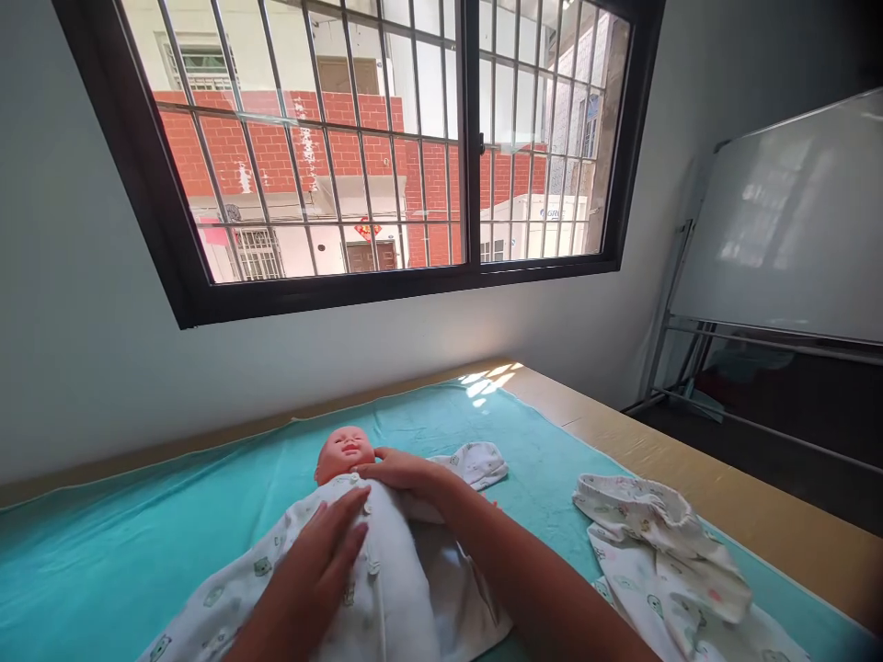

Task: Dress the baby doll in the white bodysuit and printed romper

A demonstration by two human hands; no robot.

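A baby doll (346, 449) lies on its back on the turquoise cloth, its head toward the window. It wears a white baby shirt (396, 570) with small animal prints and snap buttons down the front. My left hand (321, 556) rests on the chest of the shirt, fingers stretched out and slightly blurred. At the doll's neck and shoulder, my right hand (404, 473) lies flat over the collar, its fingertips beside the doll's cheek. One shirt sleeve (479, 464) is spread out to the right, partly behind my right wrist.
White printed baby pants (662, 552) lie crumpled to the right. Beneath everything, the turquoise cloth (172, 515) covers a wooden table, whose bare edge (621, 432) shows at right. A barred window (331, 156) is ahead; a whiteboard (786, 221) on a stand is at far right.
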